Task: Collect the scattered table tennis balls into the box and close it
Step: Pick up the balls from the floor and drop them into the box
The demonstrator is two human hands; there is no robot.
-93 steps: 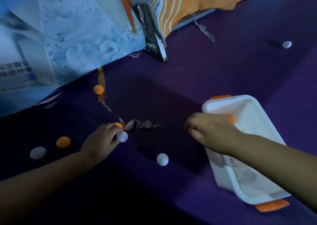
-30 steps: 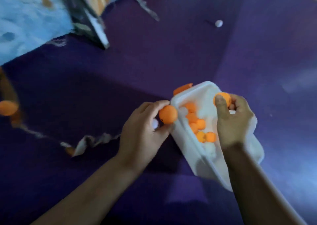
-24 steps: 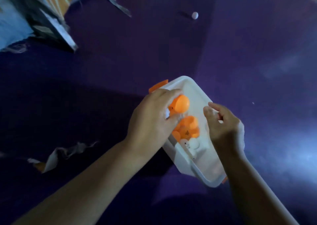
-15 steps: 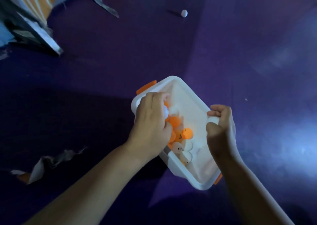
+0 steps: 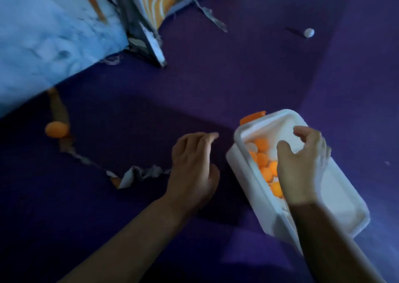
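A white plastic box (image 5: 339,203) with orange latches (image 5: 252,117) lies tilted on the purple floor at the right. It holds several orange and white balls (image 5: 262,159). My right hand (image 5: 302,166) reaches over the box, thumb inside and fingers curled round its far wall. My left hand (image 5: 194,166) hovers just left of the box with relaxed fingers and holds nothing. One orange ball (image 5: 56,129) lies on the floor at the far left. A white ball (image 5: 308,32) lies far back on the right.
A torn blue printed sheet (image 5: 43,34) and an orange-striped one (image 5: 162,0) stand along the back left. A crumpled torn strip (image 5: 138,175) trails across the floor between the orange ball and my left hand.
My left hand has come out of the box and moved left, with no ball in it. The view has swung left, so the orange floor ball shows again.
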